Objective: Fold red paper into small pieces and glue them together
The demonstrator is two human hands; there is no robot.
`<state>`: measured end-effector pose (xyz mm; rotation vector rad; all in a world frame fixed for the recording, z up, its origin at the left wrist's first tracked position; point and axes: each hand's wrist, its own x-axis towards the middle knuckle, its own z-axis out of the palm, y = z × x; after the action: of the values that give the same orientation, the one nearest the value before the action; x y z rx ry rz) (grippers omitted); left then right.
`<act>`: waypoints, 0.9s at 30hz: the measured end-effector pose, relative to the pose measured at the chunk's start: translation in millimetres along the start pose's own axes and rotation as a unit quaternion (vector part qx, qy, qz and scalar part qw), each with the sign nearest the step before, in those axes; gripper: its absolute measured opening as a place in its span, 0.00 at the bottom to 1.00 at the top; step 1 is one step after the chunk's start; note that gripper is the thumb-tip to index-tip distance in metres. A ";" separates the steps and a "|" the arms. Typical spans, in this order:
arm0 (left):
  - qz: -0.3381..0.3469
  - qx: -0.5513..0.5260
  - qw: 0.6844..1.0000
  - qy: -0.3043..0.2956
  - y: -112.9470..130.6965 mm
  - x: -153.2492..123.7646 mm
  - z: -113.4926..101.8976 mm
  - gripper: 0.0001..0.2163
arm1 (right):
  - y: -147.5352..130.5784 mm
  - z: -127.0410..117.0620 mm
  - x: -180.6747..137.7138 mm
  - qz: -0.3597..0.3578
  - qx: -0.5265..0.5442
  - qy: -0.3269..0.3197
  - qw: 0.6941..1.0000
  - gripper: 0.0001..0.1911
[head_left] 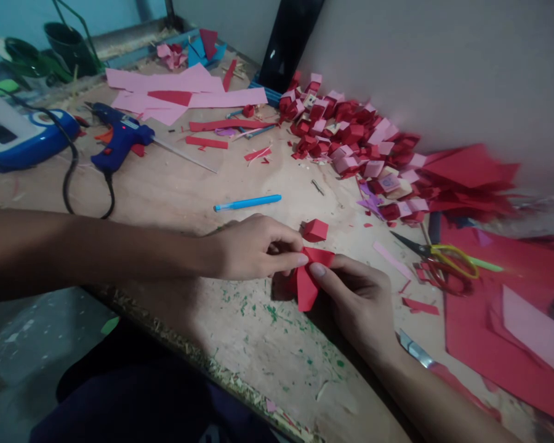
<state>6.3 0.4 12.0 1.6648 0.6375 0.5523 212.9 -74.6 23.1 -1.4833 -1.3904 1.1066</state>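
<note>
A folded piece of red paper [307,291] is pinched between both hands above the table. My left hand [253,249] reaches in from the left and grips its upper left part between thumb and fingers. On the right side, my right hand [357,292] holds the same paper, thumb on top and fingers behind. The paper's lower flap points down toward the table. Just beyond my fingertips sits a small red paper box [316,230]. A blue pen [248,203] lies farther back, past my left hand.
A heap of red and pink paper boxes [346,138] lines the wall. Scissors [443,261] and a knife [415,349] lie at right near red sheets [484,351]. At left are a blue glue gun [120,136] with its cord and pink paper strips [166,86]. The table's rough edge [184,351] runs in front.
</note>
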 end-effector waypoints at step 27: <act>0.024 -0.035 0.998 0.049 3.9 -0.8 -0.1 0.09 | -6.4 1.2 1.2 0.002 -0.030 -0.024 0.999 0.10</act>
<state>6.1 -0.6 15.9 1.5985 0.6436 0.6876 210.0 -72.9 28.8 -1.5113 -1.4653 1.1186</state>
